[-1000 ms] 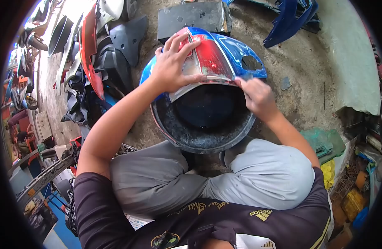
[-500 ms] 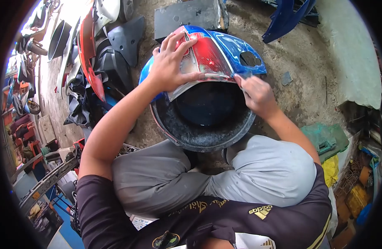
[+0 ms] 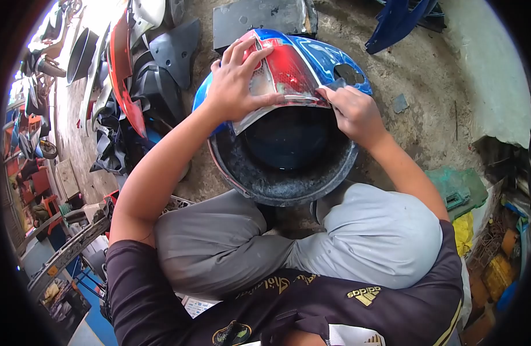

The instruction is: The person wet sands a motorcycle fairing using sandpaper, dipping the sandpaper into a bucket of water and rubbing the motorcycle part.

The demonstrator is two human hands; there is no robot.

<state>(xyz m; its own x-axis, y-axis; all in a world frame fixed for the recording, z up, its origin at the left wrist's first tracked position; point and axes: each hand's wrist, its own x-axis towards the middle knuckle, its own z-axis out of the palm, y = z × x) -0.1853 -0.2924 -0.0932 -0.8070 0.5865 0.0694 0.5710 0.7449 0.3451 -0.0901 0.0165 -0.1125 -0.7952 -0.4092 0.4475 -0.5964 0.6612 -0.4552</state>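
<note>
A blue, red and white motorcycle fairing panel [image 3: 294, 69] rests across the far rim of a round black basin [image 3: 288, 193] with dark water in it. My left hand [image 3: 236, 86] lies spread on the panel's left part, fingers apart, thumb along the near edge. Pinched in my right hand [image 3: 357, 112] is a small dark grey piece of sandpaper [image 3: 335, 85], at the panel's near right edge beside the red area. The red surface looks scuffed in places. An oval hole shows in the panel's blue right end.
Behind the basin lies a flat black box [image 3: 259, 23]. Several fairing parts, including an orange-red one [image 3: 121, 75], crowd the left. A dark blue part [image 3: 398, 26] sits far right. A small grey scrap [image 3: 400, 104] and a green case [image 3: 458, 190] lie to the right.
My right hand has moved slightly up along the panel's near right edge, and the grey sandpaper shows more clearly. My left hand keeps its place on the panel.
</note>
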